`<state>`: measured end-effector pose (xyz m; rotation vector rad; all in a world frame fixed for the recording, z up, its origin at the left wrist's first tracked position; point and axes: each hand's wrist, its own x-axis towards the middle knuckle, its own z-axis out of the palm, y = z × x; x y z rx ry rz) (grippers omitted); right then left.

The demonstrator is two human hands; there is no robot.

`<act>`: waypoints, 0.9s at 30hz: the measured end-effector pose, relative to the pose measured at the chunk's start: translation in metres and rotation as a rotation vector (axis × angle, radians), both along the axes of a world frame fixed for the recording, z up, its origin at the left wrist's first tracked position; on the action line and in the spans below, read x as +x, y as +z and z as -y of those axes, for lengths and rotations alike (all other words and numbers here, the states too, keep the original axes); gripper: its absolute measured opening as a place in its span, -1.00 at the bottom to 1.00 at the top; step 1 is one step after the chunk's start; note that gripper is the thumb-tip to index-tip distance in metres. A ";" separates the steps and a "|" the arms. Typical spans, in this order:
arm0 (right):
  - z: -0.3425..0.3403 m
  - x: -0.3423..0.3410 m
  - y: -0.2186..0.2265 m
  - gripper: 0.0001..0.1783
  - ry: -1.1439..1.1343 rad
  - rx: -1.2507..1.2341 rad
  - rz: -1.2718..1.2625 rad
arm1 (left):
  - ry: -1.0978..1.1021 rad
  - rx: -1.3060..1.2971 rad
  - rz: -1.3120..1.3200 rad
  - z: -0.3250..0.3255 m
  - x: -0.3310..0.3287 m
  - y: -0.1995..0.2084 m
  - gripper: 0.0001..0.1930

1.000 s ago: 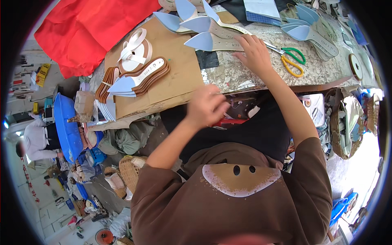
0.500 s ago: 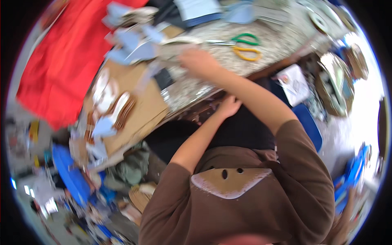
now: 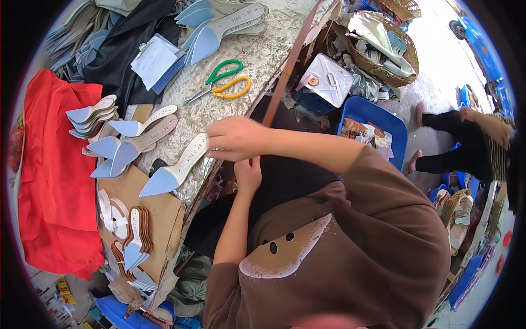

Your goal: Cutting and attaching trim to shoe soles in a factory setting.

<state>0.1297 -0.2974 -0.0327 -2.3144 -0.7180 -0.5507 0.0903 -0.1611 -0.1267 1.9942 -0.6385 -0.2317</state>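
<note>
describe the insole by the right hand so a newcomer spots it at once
On the worn table, find the right hand at the edge nearest the person. At its fingertips is the insole, its narrow pale end by the hand, its pointed blue end toward the brown cardboard. It lies singly, while its neighbours overlap in bunches or stacks.

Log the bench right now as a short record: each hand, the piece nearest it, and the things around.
Right hand: fingers at the narrow end of a blue-tipped insole; grip unclear
Left hand: just below the right hand in view, fingers partly hidden
Scissors: on the bench, one green handle, one yellow
Cardboard: bears a brown-edged stack and a white roll
Red cloth: left of the cardboard
Blue bin: right of the bench, holding pieces
</note>
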 end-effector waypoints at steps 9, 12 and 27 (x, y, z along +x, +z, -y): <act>0.117 -0.070 0.028 -0.71 0.169 -0.232 -0.058 | -0.057 0.155 -0.233 -0.164 -0.059 0.135 -0.86; 0.102 -0.076 0.056 -0.74 0.048 -0.248 0.117 | -0.042 0.187 -0.220 -0.187 -0.071 0.149 -0.82; 0.077 -0.123 0.052 -0.88 -0.238 -0.242 -0.530 | -0.074 0.184 -0.283 -0.172 -0.064 0.158 -0.79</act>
